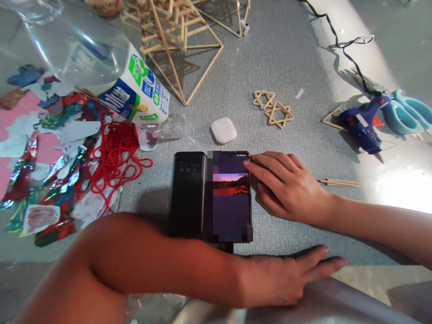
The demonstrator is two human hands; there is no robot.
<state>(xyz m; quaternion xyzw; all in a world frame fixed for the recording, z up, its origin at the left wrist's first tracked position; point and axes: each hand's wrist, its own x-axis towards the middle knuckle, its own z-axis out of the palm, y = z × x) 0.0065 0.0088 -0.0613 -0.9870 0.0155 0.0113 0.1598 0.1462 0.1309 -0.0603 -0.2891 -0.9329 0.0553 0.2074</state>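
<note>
My right hand lies beside the lit smartphone. Its index fingertip touches the upper right of the screen, and the other fingers rest along the phone's right side, loosely stretched. On the screen a reddish landscape picture shows; parts of it are pixelated. Across the front of the table lies my left arm, and my left hand rests flat at the table edge with fingers stretched out, holding nothing. Left of the phone is a second dark phone, its lower end close to my left forearm. A white earbud case sits just beyond the phones.
A large clear bottle, red yarn and shiny scraps cover the left. Stick frames stand at the back, with small stick stars nearby. A blue glue gun and teal-handled scissors lie right; sticks lie near my wrist.
</note>
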